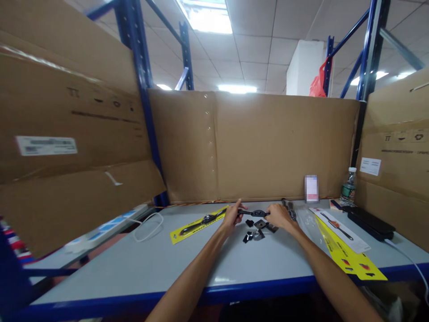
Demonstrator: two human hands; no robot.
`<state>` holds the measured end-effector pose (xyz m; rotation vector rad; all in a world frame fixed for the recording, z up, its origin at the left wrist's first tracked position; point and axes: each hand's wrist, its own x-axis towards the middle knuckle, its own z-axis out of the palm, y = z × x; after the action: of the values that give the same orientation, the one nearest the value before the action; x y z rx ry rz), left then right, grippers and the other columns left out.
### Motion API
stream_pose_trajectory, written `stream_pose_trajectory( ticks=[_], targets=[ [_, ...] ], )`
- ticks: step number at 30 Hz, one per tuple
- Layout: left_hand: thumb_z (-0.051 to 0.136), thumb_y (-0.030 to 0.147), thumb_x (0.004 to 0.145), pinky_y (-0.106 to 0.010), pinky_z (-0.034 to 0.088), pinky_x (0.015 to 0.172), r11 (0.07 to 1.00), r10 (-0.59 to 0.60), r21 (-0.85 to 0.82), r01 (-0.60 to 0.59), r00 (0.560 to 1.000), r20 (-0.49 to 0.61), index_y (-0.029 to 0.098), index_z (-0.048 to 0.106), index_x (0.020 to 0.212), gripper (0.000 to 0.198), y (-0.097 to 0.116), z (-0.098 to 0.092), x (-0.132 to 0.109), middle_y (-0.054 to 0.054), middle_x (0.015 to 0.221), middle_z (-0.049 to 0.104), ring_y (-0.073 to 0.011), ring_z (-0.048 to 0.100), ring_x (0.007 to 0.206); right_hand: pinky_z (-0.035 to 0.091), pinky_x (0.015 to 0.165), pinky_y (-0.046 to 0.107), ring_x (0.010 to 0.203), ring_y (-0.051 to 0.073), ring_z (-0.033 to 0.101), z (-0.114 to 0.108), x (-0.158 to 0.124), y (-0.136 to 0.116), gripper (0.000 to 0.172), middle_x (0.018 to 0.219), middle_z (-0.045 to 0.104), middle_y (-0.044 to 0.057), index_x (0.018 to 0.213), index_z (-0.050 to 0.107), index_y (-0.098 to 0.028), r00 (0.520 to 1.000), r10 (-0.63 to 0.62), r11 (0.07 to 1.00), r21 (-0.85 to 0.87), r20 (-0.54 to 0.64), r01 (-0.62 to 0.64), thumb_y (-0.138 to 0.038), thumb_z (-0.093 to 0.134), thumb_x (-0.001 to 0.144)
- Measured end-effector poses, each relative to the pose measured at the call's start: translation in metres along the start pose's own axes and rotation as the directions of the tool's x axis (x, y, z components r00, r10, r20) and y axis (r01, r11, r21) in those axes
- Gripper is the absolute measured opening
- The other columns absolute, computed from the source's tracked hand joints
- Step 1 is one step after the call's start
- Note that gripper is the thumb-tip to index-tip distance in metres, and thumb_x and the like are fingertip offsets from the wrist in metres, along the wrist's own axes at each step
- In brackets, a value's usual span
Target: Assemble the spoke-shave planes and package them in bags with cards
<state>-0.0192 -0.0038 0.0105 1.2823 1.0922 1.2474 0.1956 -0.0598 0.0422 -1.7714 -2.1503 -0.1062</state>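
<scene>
Both my hands hold a black spokeshave (258,213) level above the table, one at each end. My left hand (232,216) is closed around its left handle, with a finger pointing up. The right handle is in my closed right hand (279,215), whose fingers are partly hidden. Just below the tool lie several small dark metal pieces (258,235), some of them shiny. A second spokeshave (207,219) rests on a yellow card (176,237) to the left of my left hand. Beyond my right hand lie dark tool parts (290,210), only partly visible.
Yellow and white printed cards (363,266) and clear plastic (310,223) lie at the right. Behind them are a phone (311,188), a water bottle (348,188) and a black case (370,222). Cardboard walls (268,147) surround the grey table (147,264). A power strip (107,228) sits left.
</scene>
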Motion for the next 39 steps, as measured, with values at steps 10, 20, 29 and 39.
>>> stream_pose_trajectory(
  ticks=[10,20,29,39],
  targets=[
    [0.040,0.053,0.092,-0.027,0.029,0.055,0.816,0.304,0.539,-0.207,0.948,-0.097,0.018,0.064,0.071,0.047,-0.005,-0.003,0.006,0.001,0.044,0.046,-0.0154,0.044,0.046,0.012,0.040,0.022,0.041,0.006,0.019,-0.010,0.020,0.038,0.044,0.045,0.024,-0.012,0.058,0.030,-0.024,0.923,0.373,0.179,0.969,0.094,-0.171,-0.034,0.068,0.080],
    [0.038,0.041,0.101,-0.028,0.026,0.063,0.419,0.349,0.862,-0.286,0.927,0.137,0.019,0.065,0.077,0.042,-0.010,-0.001,-0.003,-0.005,0.067,0.064,-0.0174,0.055,0.064,0.024,0.039,0.018,0.038,0.007,0.022,-0.008,0.020,0.040,0.039,0.045,0.025,-0.012,0.066,0.036,-0.024,0.903,0.358,0.318,0.878,0.237,-0.357,-0.035,0.045,0.102],
    [0.040,0.041,0.100,-0.028,0.024,0.063,0.457,0.372,0.825,-0.332,0.914,0.162,0.020,0.063,0.073,0.041,-0.010,-0.001,-0.002,-0.005,0.063,0.062,-0.0176,0.052,0.061,0.050,0.082,0.028,0.112,0.027,0.069,0.010,0.007,0.026,0.034,0.116,0.074,0.017,0.119,0.068,-0.016,0.931,0.366,0.923,0.125,0.019,-0.365,-0.010,0.059,0.087],
    [0.048,0.039,0.096,-0.028,0.024,0.063,0.528,0.376,0.788,-0.317,0.919,0.118,0.021,0.063,0.068,0.037,-0.008,0.002,-0.004,-0.005,0.062,0.060,-0.0187,0.052,0.061,0.052,0.082,0.032,0.111,0.030,0.072,0.009,-0.006,0.008,0.045,0.116,0.073,0.024,0.132,0.061,-0.007,0.964,0.264,0.961,-0.091,0.016,-0.261,-0.009,0.060,0.087]
  ],
)
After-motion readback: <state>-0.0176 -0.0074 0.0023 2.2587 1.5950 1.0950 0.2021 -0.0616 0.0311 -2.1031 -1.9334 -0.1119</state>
